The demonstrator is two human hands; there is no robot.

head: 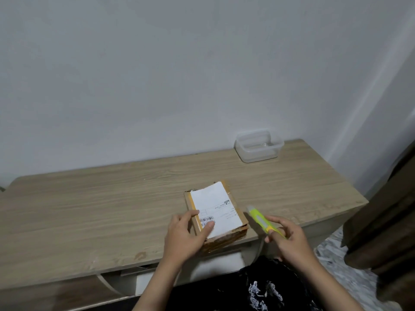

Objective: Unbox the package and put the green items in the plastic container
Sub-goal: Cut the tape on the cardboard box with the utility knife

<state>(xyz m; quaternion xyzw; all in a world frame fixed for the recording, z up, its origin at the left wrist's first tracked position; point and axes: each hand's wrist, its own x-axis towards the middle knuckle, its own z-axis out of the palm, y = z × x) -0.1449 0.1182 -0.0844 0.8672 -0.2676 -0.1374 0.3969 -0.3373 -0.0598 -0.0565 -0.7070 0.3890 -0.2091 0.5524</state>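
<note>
A small brown cardboard package with a white shipping label lies flat near the front edge of the wooden table. My left hand rests on its near left corner, fingers spread over the label. My right hand grips a yellow-green utility knife, its tip pointing up and left, just right of the package. A clear plastic container, with no lid and nothing inside, stands at the table's back right against the wall. What the package holds is hidden.
A plain white wall rises behind the table. A dark brown curtain hangs at the right, close to the table's right corner. Patterned floor shows below it. Dark patterned clothing covers my lap at the bottom.
</note>
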